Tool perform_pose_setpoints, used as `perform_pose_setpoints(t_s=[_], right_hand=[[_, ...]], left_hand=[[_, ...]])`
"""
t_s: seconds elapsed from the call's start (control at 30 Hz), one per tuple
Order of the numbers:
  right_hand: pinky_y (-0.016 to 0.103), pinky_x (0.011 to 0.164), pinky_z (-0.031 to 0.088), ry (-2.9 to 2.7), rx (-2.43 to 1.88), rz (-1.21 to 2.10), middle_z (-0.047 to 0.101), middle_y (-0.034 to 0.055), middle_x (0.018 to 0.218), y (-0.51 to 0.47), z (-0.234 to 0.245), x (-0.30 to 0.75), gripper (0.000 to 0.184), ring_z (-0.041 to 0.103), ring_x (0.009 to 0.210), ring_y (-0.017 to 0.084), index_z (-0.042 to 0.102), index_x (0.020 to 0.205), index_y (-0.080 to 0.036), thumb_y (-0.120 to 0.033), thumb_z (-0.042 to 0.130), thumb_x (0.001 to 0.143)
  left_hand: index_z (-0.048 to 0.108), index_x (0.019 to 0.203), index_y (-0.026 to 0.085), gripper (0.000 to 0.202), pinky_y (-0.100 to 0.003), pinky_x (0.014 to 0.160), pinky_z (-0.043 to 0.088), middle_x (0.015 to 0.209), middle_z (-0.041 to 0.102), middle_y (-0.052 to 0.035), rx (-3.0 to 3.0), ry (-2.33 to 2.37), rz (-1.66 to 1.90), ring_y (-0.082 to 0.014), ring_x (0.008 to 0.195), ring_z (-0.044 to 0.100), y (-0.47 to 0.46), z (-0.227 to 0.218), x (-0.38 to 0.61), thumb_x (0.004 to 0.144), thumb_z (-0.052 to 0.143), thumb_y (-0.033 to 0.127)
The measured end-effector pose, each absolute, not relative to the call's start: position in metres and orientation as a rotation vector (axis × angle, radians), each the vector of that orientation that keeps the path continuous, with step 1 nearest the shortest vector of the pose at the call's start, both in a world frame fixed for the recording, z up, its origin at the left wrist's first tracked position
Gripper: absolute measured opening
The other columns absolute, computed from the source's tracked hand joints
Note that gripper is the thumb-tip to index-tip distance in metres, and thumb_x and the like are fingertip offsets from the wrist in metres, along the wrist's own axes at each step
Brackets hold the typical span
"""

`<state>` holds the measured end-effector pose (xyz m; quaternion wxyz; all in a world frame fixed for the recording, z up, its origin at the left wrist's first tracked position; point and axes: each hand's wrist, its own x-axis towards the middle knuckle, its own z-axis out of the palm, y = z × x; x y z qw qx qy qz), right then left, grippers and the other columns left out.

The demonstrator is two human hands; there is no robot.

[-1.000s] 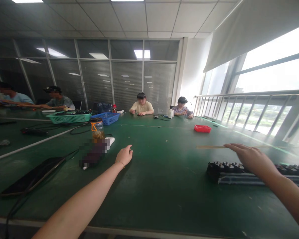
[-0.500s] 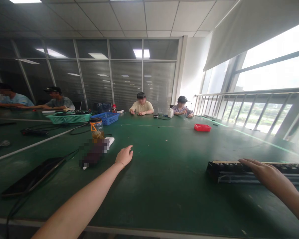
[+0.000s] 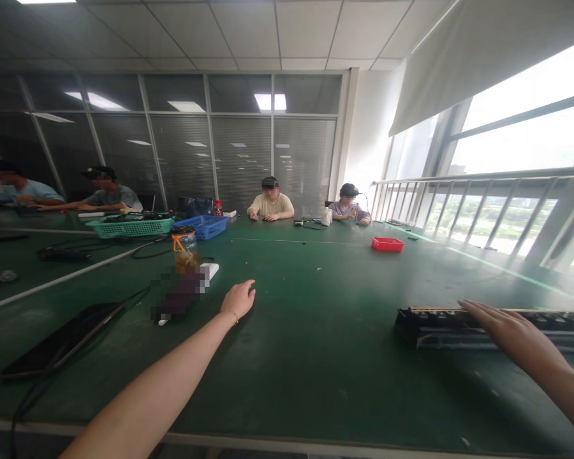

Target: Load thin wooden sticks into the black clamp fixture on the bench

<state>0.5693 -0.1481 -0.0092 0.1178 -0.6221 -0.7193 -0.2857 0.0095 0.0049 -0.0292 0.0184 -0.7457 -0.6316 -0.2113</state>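
Note:
My left hand [image 3: 238,298] rests on the green table [image 3: 310,363], a bracelet at its wrist. It is empty, with thumb and index finger apart and the other fingers mostly hidden. On the right, my right hand [image 3: 514,328] is stretched out flat over a long black object [image 3: 440,333]. A tan strip and a row of small pale shapes run along that object's top edge. Whether the palm touches it I cannot tell. Nearest to my left hand is a dark, partly blurred thing [image 3: 184,293] with a white end.
Left of my left arm lie a black tablet-like slab [image 3: 62,338] and a cable. Farther off are a drink bottle [image 3: 185,248], a green basket [image 3: 129,228], a blue basket [image 3: 205,227] and a red tray [image 3: 387,245]. Several people sit along the far side.
Both hands keep almost the same place. The view has shifted very slightly.

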Motion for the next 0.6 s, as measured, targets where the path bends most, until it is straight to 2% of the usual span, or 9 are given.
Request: perform_pose_setpoints(t_s=[0.17, 0.33, 0.47, 0.6], right_hand=[[0.032, 0.085, 0.041, -2.101, -1.822, -0.841, 0.052, 0.0139, 0.116, -0.152, -0.013, 0.571, 0.058, 0.051, 0.104, 0.02, 0.045, 0.122, -0.016, -0.008, 0.029, 0.066], [0.034, 0.083, 0.041, -2.091, -1.774, -0.875, 0.052, 0.0157, 0.116, -0.15, -0.017, 0.569, 0.055, 0.05, 0.105, 0.021, 0.044, 0.121, -0.015, -0.012, 0.029, 0.069], [0.037, 0.079, 0.042, -2.013, -1.769, -0.911, 0.056, 0.0162, 0.11, -0.152, -0.013, 0.561, 0.048, 0.053, 0.099, 0.023, 0.041, 0.122, -0.016, -0.027, 0.027, 0.077], [0.038, 0.077, 0.041, -1.908, -1.835, -1.03, 0.053, 0.0175, 0.113, -0.164, -0.015, 0.562, 0.052, 0.054, 0.096, 0.025, 0.037, 0.125, -0.019, -0.044, 0.028, 0.08]], left_hand=[[0.051, 0.113, 0.019, 0.035, -0.032, 0.083, 0.043, 0.108, 0.059, -0.0062, -2.309, -1.904, -0.625, -0.0203, 0.1, 0.052, 0.006, -0.031, 0.01, 0.082, 0.036, 0.027], [0.052, 0.112, 0.019, 0.035, -0.032, 0.084, 0.043, 0.108, 0.059, -0.0057, -2.317, -1.903, -0.609, -0.0206, 0.101, 0.051, 0.006, -0.03, 0.01, 0.082, 0.036, 0.028], [0.053, 0.111, 0.019, 0.034, -0.033, 0.085, 0.042, 0.109, 0.059, -0.0057, -2.331, -1.932, -0.598, -0.0208, 0.102, 0.051, 0.004, -0.029, 0.01, 0.082, 0.036, 0.028], [0.054, 0.11, 0.019, 0.034, -0.033, 0.086, 0.042, 0.111, 0.058, -0.005, -2.343, -1.928, -0.607, -0.0206, 0.103, 0.05, 0.004, -0.028, 0.01, 0.082, 0.036, 0.027]])
